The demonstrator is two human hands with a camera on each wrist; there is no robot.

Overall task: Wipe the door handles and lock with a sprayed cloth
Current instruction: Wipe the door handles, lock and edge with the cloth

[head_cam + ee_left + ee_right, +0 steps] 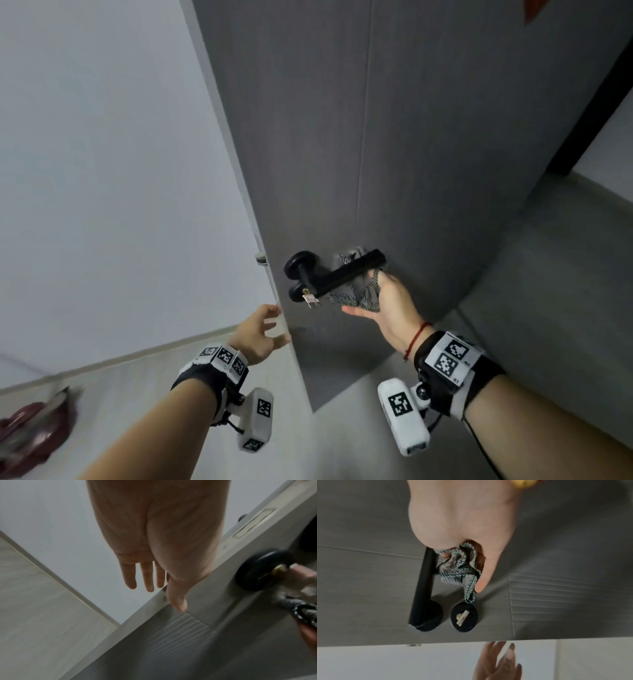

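A black lever handle (346, 274) sticks out from the grey door (411, 137). Just below its base is the round black lock (297, 292) with a key (310, 300) in it. My right hand (380, 298) grips a grey-and-white woven cloth (359, 298) bunched against the free end of the handle. In the right wrist view the cloth (460, 568) hangs between the thumb and the handle (423, 582), above the lock (464, 618). My left hand (263, 329) is empty, with its fingers spread, at the door's edge below the lock. Its thumb (178, 601) is close to that edge.
The door stands ajar, its edge with the latch (261, 258) facing a white wall (102, 171) on the left. Pale wood-look floor (137, 394) lies below. A dark red object (30, 431) sits on the floor at the bottom left.
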